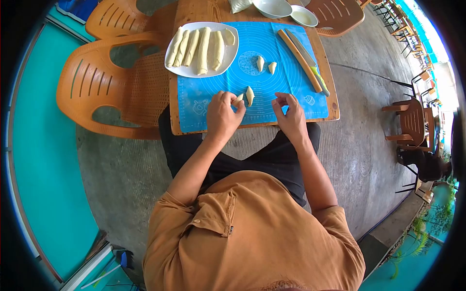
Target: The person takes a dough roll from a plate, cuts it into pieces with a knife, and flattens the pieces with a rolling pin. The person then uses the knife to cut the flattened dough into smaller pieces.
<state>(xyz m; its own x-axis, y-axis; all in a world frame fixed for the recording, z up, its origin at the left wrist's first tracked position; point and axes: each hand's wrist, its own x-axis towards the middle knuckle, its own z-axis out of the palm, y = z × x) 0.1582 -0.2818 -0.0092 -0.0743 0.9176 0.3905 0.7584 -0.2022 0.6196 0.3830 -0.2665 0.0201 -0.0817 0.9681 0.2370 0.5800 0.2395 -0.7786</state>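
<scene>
My left hand [224, 115] is closed at the front of the blue mat [194, 92], its thumb and fingers pinching a small pale dough piece [238, 98]. Just beside it, a pointed dough piece [250, 96] lies on the mat. My right hand [291, 115] hovers over the mat's front edge, fingers loosely curled and thumb slightly apart, with nothing visible in it. Farther back sit two more small dough pieces, one [260, 63] left of the other [272, 68]. Several long dough rolls [204, 51] rest on a white plate [233, 57] at the mat's back left.
A wooden rolling pin [299, 60] and a knife [302, 47] with a green and white handle lie along the mat's right side. Two white bowls [273, 8] and a plastic bag [240, 5] stand behind. Orange chairs [104, 87] flank the wooden table [332, 104].
</scene>
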